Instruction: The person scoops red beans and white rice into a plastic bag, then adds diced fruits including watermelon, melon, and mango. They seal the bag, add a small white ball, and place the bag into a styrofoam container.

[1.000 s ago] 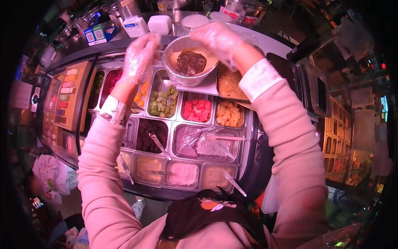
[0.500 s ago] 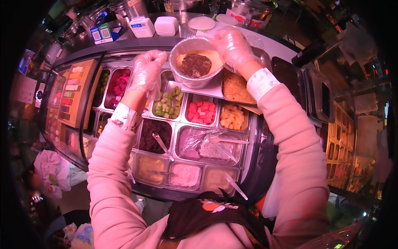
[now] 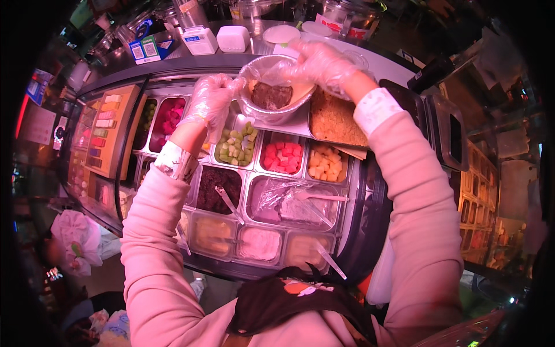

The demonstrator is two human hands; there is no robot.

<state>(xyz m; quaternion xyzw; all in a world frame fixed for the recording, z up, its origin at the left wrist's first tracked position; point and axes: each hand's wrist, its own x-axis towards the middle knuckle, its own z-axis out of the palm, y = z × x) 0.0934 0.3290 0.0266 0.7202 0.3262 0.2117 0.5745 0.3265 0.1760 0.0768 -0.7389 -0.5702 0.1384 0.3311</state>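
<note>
A round foil bowl (image 3: pixel 278 118) stands at the far middle, its inside pale with a dark, crumbly lump (image 3: pixel 270 96) in it. My left hand (image 3: pixel 209 99), in a clear plastic glove, has its fingers curled closed, their tips at the bowl's left rim. From the right, my gloved right hand (image 3: pixel 329 65) stretches over the bowl's far right side, fingers apart and reaching across the opening. It covers part of the pale inside. Loose glove plastic makes the fingertips hard to see.
Metal pans hold green cubes (image 3: pixel 236 147), red cubes (image 3: pixel 281 156), yellow cubes (image 3: pixel 326 164) and a dark mash (image 3: pixel 215 188). A tray of golden crumbs (image 3: pixel 334 120) sits right of the bowl. White devices (image 3: pixel 233 38) line the back counter; a wooden rack (image 3: pixel 113 130) stands left.
My right hand has moved from the bowl's right rim to over its opening, fingers reaching left. My left hand has come closer to the left rim.
</note>
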